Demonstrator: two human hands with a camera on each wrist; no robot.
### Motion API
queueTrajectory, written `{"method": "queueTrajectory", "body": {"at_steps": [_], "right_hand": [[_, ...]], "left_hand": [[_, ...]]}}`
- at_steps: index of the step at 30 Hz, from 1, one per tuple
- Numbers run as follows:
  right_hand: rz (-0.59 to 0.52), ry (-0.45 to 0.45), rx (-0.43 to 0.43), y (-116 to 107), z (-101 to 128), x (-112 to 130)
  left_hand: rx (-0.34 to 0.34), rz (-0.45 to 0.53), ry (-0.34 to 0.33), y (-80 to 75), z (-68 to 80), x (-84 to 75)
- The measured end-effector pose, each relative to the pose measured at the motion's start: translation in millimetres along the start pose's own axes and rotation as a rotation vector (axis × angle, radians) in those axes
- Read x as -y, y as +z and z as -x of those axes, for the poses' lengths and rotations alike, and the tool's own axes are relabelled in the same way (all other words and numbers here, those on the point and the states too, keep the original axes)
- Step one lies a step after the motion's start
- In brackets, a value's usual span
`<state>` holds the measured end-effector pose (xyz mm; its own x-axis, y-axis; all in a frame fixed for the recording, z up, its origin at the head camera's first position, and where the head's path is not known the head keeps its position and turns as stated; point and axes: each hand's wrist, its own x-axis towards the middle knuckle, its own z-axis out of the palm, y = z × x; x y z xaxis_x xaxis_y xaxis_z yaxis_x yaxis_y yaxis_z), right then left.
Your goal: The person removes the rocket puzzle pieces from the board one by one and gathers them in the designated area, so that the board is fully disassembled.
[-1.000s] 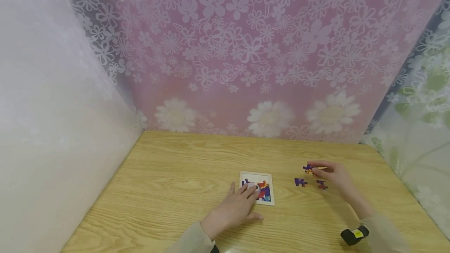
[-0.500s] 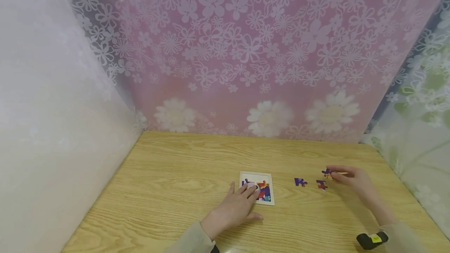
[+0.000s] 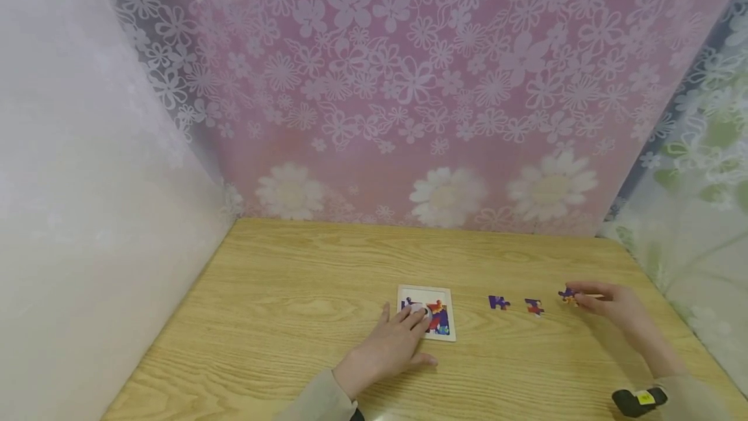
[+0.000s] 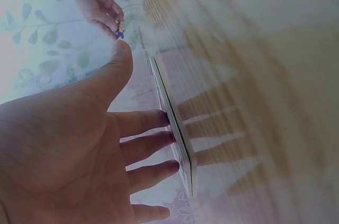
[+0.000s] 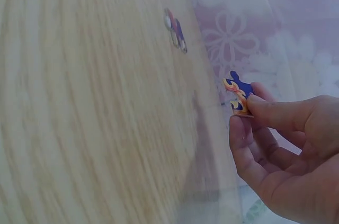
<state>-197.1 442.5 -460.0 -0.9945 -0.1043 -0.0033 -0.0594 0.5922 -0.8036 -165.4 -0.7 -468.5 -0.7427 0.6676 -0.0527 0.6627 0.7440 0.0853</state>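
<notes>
A small white puzzle tray (image 3: 447,292) with a partly filled colourful picture lies near the middle of the wooden table (image 3: 304,304). My left hand (image 3: 390,343) rests flat on it, straight fingers (image 4: 148,147) pressing the tray's (image 4: 177,139) left part. My right hand (image 3: 608,307) hovers just above the table at the right and pinches a blue-and-orange puzzle piece (image 3: 567,295) between thumb and fingertips (image 5: 275,113); the piece (image 5: 238,96) is held clear of the wood. Two loose pieces lie between the hands: a purple one (image 3: 498,303) and a red-and-purple one (image 3: 534,306).
Floral curtains wall the table in: pink at the back (image 3: 409,96), white at the left (image 3: 87,213), green-patterned at the right (image 3: 701,200). The table's right edge (image 3: 672,307) is close to my right hand. A black wrist band (image 3: 638,400) sits on my right forearm.
My right hand has carried the blue-and-orange piece rightward, away from the two loose pieces and toward the table's right edge. The left hand has stayed on the tray.
</notes>
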Motion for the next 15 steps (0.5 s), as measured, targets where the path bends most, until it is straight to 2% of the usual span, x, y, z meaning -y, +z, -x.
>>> {"method": "queueTrajectory", "body": {"at_steps": [7,15], "right_hand": [[0.113,0.055,0.052,-1.5,2.3,-3.6],[0.208,0.075,0.105,0.4,-2.0,-7.9]], "left_hand": [[0.003,0.002,-0.006,-1.1,1.3,-0.9],[0.002,0.022,-0.004,-4.7,3.4,-2.0]]}}
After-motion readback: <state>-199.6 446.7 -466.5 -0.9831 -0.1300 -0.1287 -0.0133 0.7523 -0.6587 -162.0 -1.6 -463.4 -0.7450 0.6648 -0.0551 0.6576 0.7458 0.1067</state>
